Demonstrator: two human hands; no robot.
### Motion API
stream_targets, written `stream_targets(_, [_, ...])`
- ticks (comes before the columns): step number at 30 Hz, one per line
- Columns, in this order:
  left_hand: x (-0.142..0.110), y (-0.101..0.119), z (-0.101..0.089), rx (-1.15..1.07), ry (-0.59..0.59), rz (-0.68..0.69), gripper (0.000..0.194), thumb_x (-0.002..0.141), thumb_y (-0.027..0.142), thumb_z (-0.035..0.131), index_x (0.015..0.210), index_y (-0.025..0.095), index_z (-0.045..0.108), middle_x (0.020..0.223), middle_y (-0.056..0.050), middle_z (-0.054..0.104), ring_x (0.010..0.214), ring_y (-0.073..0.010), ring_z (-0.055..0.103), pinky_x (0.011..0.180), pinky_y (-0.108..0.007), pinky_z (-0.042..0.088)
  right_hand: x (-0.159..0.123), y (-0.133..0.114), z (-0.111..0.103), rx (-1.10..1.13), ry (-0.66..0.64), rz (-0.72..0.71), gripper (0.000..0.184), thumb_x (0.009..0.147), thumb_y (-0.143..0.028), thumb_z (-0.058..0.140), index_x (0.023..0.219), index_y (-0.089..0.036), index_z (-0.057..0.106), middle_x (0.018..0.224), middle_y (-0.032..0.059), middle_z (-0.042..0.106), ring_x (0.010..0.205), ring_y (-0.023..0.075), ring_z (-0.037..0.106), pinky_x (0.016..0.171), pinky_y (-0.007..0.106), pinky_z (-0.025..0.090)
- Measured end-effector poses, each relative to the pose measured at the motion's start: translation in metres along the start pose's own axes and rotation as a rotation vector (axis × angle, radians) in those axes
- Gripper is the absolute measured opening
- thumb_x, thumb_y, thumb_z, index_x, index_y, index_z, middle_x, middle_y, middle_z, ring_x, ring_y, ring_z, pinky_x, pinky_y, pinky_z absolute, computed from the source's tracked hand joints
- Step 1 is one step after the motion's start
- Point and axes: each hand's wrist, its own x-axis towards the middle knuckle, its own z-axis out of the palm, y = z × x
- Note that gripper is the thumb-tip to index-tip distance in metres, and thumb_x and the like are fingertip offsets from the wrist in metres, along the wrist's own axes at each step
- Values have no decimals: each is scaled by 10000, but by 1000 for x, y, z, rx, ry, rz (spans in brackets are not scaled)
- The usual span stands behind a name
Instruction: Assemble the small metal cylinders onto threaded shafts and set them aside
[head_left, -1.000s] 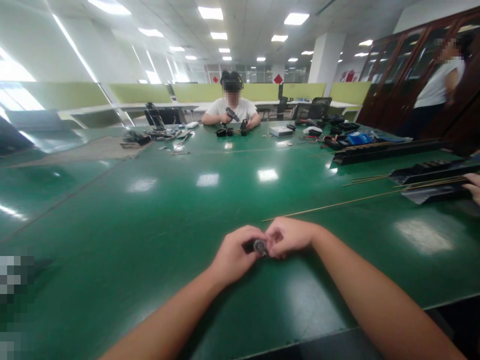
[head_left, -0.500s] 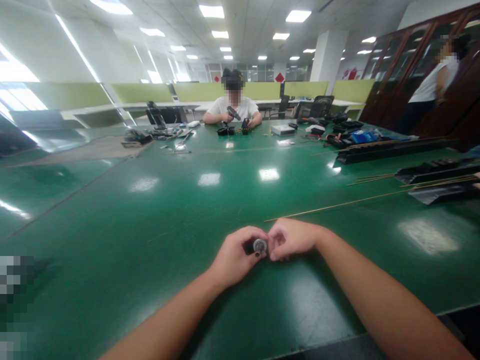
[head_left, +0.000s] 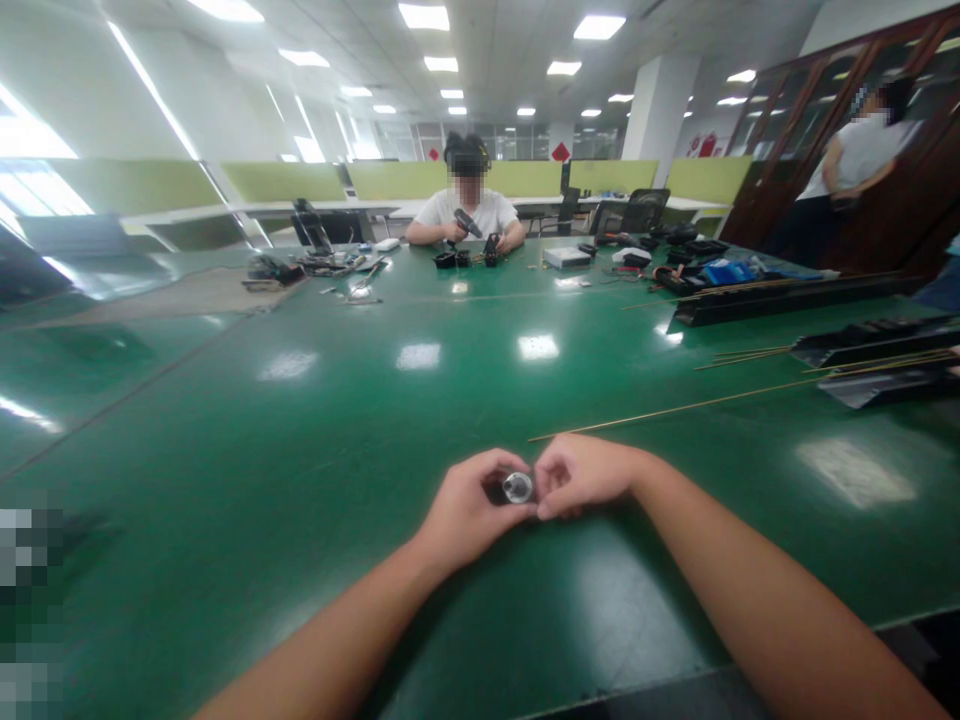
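Observation:
My left hand point(head_left: 469, 505) is wrapped around a small round metal part point(head_left: 517, 488), with its silvery ring-shaped end turned up toward me. The thumb lies below the part and the fingers curl over its far side. Right beside it, my right hand point(head_left: 581, 478) is closed, its thumb and fingers pinched together at the part's right edge. What sits between those fingers is hidden. A thin brass-coloured rod point(head_left: 660, 411) lies on the green tabletop point(head_left: 360, 420) just beyond my right hand.
Black metal channels point(head_left: 772, 302) and more thin rods lie at the right. Across the table a co-worker point(head_left: 465, 215) holds a power drill point(head_left: 468, 222). Tools and parts point(head_left: 337, 262) lie at the back left, a white box point(head_left: 568, 257) at the back. Another person point(head_left: 855, 165) stands by dark cabinets.
The metal part has turned in my left hand: a narrow protruding end showed half a second ago, a ring-shaped face shows now. My hands stay almost in place. The standing person has turned and shifted left.

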Motion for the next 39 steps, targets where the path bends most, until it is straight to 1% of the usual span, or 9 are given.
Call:
stream_targets(4, [-1, 1, 1, -52, 0, -1, 318, 689, 252, 822, 936, 158, 646, 896, -19, 701, 775, -141, 659, 689, -223, 506, -1, -3, 1, -7, 12, 7, 402, 668, -490, 818, 778, -130, 676, 625, 9, 655, 527, 117, 607, 492, 209, 482])
stream_targets(10, [-1, 3, 2, -44, -11, 43, 253, 707, 222, 789, 908, 158, 651, 892, -27, 701, 784, -147, 660, 697, -232, 514, -3, -6, 1, -25, 20, 11, 434, 656, -521, 819, 763, -127, 670, 598, 4, 642, 520, 113, 600, 486, 201, 468])
stream_targets(13, [-1, 3, 1, -53, -10, 19, 290, 694, 218, 805, 928, 162, 644, 904, -29, 704, 791, -155, 673, 709, -243, 525, -2, -6, 0, -19, 5, 15, 399, 656, -476, 826, 772, -127, 672, 594, -1, 640, 507, 108, 592, 472, 193, 459])
stream_targets(19, [-2, -2, -1, -177, -50, -22, 364, 692, 258, 823, 941, 160, 576, 994, -68, 703, 800, -181, 698, 687, -262, 547, -1, -3, -2, -2, -35, -8, 269, 704, -347, 784, 816, -119, 697, 593, -1, 647, 502, 101, 588, 482, 189, 459])
stream_targets(28, [-2, 0, 0, -123, -39, -8, 341, 705, 272, 813, 937, 152, 594, 944, -67, 701, 806, -190, 694, 728, -291, 562, -1, -3, -2, -14, -11, 2, 260, 713, -355, 775, 796, -125, 686, 594, -3, 648, 507, 102, 593, 477, 184, 452])
stream_targets(30, [-2, 2, 0, -101, -19, 5, 331, 702, 269, 811, 930, 153, 600, 964, -66, 697, 811, -182, 689, 731, -287, 562, -2, -3, -2, 0, -10, 4, 259, 724, -354, 768, 808, -124, 684, 599, -2, 647, 506, 100, 589, 480, 185, 458])
stream_targets(33, [-2, 4, 0, -26, 53, 49, 302, 692, 253, 808, 905, 157, 615, 1009, -63, 690, 842, -175, 680, 742, -283, 559, -2, -2, -2, 10, -9, -5, 292, 732, -380, 766, 854, -126, 688, 622, 3, 654, 510, 103, 589, 479, 190, 465])
stream_targets(36, [-1, 3, -3, 108, 143, 104, 250, 697, 206, 789, 890, 165, 634, 971, -48, 693, 872, -175, 665, 769, -290, 543, -2, -2, -2, -13, 0, -11, 350, 712, -420, 786, 881, -127, 692, 640, 8, 662, 516, 107, 594, 484, 194, 465])
stream_targets(39, [-1, 2, -8, 233, 189, 149, 218, 715, 205, 771, 889, 173, 644, 920, -37, 691, 857, -175, 646, 777, -302, 524, -1, -2, -2, -35, 39, -27, 356, 697, -419, 798, 874, -129, 692, 629, 3, 658, 515, 107, 590, 501, 199, 459])
